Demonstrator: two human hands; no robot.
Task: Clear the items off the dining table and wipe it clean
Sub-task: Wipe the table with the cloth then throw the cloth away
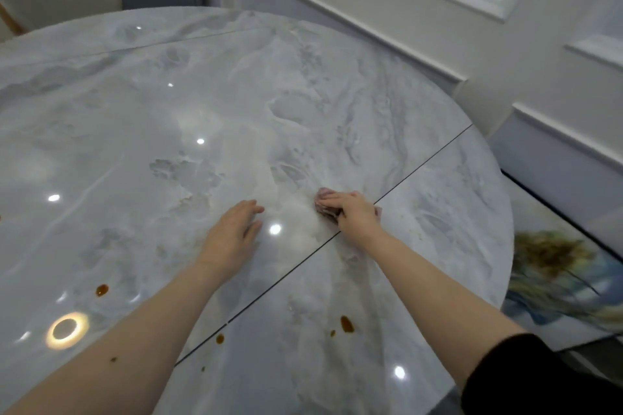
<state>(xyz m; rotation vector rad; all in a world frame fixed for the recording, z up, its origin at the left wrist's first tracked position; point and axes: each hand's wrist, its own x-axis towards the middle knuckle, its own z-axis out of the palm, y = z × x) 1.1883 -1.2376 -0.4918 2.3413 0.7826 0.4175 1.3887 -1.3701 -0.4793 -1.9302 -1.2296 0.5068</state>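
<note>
Person, seen from a head-worn camera: two forearms and two hands in frame. Left hand [232, 234] and its forearm bare to the frame's lower edge, with no sleeve, watch, ring or bracelet showing. Right hand [354, 212] likewise bare of jewellery, forearm uncovered up to near the elbow, where a black sleeve [539, 381] of plain, unmarked fabric begins, loose-fitting, pushed or cut short.

Left hand [232, 236] flat, right hand [354, 212] clenched

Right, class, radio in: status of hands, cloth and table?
Right hand grips cloth on table. Left hand flat, open. Brown spots near edge unwiped.
</note>
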